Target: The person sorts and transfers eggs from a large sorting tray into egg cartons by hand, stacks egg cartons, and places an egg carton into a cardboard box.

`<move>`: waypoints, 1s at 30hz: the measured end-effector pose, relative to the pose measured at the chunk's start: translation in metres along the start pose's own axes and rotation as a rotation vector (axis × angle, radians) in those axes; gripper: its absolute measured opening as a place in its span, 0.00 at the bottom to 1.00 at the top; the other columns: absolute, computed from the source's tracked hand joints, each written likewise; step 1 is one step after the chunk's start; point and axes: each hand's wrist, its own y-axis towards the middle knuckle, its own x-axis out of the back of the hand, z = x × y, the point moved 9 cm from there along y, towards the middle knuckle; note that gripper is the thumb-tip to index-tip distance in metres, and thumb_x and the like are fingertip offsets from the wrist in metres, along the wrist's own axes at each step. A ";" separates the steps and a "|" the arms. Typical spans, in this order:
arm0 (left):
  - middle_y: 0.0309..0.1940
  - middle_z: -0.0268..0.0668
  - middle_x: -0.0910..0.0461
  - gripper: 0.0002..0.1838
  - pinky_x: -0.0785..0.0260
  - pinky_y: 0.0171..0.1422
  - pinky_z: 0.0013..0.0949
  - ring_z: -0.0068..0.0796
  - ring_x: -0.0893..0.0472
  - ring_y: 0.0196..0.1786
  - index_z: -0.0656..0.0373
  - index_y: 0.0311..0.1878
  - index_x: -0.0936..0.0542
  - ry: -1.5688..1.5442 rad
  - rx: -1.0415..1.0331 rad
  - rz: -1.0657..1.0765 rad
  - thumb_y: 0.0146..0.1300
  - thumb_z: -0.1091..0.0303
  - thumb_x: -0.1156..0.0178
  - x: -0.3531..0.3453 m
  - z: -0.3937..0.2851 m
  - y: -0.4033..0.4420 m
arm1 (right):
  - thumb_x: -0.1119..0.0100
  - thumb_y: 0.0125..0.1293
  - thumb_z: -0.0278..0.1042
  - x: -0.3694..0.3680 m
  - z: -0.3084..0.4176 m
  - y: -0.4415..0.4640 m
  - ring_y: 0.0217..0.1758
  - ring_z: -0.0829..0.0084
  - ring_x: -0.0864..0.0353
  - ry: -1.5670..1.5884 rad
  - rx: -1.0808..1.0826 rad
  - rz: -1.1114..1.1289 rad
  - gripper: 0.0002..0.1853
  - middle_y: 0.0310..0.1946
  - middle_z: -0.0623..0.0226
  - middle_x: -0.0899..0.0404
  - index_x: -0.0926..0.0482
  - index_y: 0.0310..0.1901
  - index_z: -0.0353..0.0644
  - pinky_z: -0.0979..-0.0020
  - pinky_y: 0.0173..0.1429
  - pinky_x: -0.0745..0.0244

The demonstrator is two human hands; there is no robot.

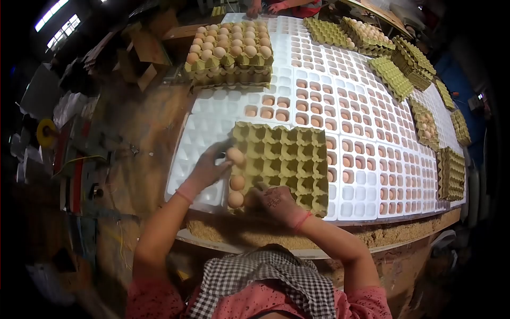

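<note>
A pulp egg tray [287,154] lies in front of me, most of its cups bare. Along its left column are a brown egg [236,156] and, nearer to me, two more eggs [236,191]. My left hand [209,168], in a thin glove, has its thumb and fingers closed around the farthest of these eggs. Over the near edge of the tray, my gloved right hand [280,204] has curled fingers pointing down beside the nearest egg; what they grip is hidden. Under the tray are white foam egg boxes [199,139], some cells holding eggs.
A stack of full egg trays [230,48] stands at the back left. More pulp trays [413,63] are stacked along the right side. Rows of egg-filled foam boxes [390,151] cover the wooden table [372,237]. Another person's hands [265,8] show at the far end.
</note>
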 end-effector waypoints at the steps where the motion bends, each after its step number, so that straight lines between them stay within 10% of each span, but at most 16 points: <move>1: 0.53 0.33 0.24 0.28 0.29 0.62 0.34 0.28 0.24 0.57 0.58 0.63 0.27 -0.638 0.197 -0.158 0.61 0.61 0.33 0.016 0.020 -0.009 | 0.38 0.61 0.43 0.009 -0.002 0.001 0.44 0.58 0.17 -0.001 -0.011 -0.010 0.24 0.52 0.55 0.24 0.27 0.57 0.44 0.65 0.37 0.23; 3: 0.50 0.33 0.24 0.20 0.25 0.56 0.34 0.24 0.22 0.50 0.59 0.57 0.24 -0.860 0.233 -0.216 0.64 0.65 0.35 0.039 0.016 -0.036 | 0.35 0.59 0.47 0.034 -0.027 0.000 0.45 0.58 0.17 0.525 -0.163 -0.084 0.28 0.54 0.53 0.24 0.27 0.60 0.47 0.64 0.42 0.23; 7: 0.42 0.38 0.22 0.12 0.24 0.45 0.36 0.34 0.18 0.42 0.57 0.41 0.21 0.018 0.069 0.068 0.58 0.63 0.31 0.018 -0.018 -0.088 | 0.34 0.58 0.51 0.058 -0.050 0.013 0.49 0.57 0.18 0.961 -0.172 -0.402 0.30 0.59 0.52 0.26 0.26 0.61 0.50 0.62 0.48 0.24; 10: 0.44 0.40 0.22 0.15 0.23 0.45 0.42 0.44 0.17 0.40 0.56 0.43 0.20 0.331 0.019 0.136 0.54 0.63 0.30 -0.006 -0.059 -0.110 | 0.38 0.61 0.50 0.054 0.004 0.059 0.54 0.57 0.20 0.102 -0.050 -0.034 0.23 0.62 0.52 0.27 0.21 0.56 0.52 0.61 0.52 0.25; 13: 0.47 0.41 0.22 0.20 0.24 0.45 0.44 0.46 0.18 0.41 0.55 0.49 0.21 0.343 -0.095 0.137 0.53 0.64 0.30 -0.027 -0.060 -0.107 | 0.43 0.64 0.49 0.041 0.015 0.071 0.54 0.55 0.20 -0.103 0.052 0.219 0.17 0.64 0.48 0.30 0.16 0.49 0.52 0.59 0.53 0.24; 20: 0.50 0.48 0.22 0.28 0.25 0.49 0.45 0.50 0.19 0.47 0.58 0.55 0.24 0.606 -0.179 0.236 0.48 0.66 0.29 -0.054 -0.044 -0.083 | 0.26 0.53 0.41 0.093 -0.129 -0.111 0.40 0.61 0.14 0.472 -0.527 -0.690 0.27 0.65 0.56 0.32 0.23 0.55 0.49 0.64 0.47 0.18; 23: 0.50 0.47 0.20 0.27 0.24 0.51 0.44 0.51 0.19 0.48 0.60 0.52 0.23 0.354 -0.077 0.166 0.46 0.69 0.28 -0.031 -0.057 -0.068 | 0.28 0.57 0.42 0.067 -0.187 -0.217 0.36 0.66 0.14 0.531 -0.783 -0.822 0.24 0.59 0.57 0.28 0.24 0.54 0.49 0.65 0.43 0.18; 27: 0.49 0.47 0.17 0.29 0.23 0.53 0.37 0.40 0.16 0.49 0.63 0.57 0.23 -0.114 0.110 0.243 0.46 0.80 0.31 -0.038 -0.081 -0.028 | 0.35 0.63 0.45 0.016 -0.219 -0.251 0.44 0.62 0.15 0.269 -0.845 -0.204 0.18 0.53 0.61 0.24 0.22 0.53 0.52 0.62 0.48 0.19; 30: 0.52 0.39 0.19 0.29 0.23 0.54 0.32 0.30 0.18 0.52 0.65 0.62 0.26 -0.449 0.106 0.362 0.54 0.79 0.31 -0.098 -0.139 0.011 | 0.36 0.62 0.44 0.041 -0.253 -0.267 0.47 0.62 0.17 0.448 -0.900 -0.566 0.19 0.50 0.64 0.21 0.23 0.53 0.51 0.61 0.50 0.21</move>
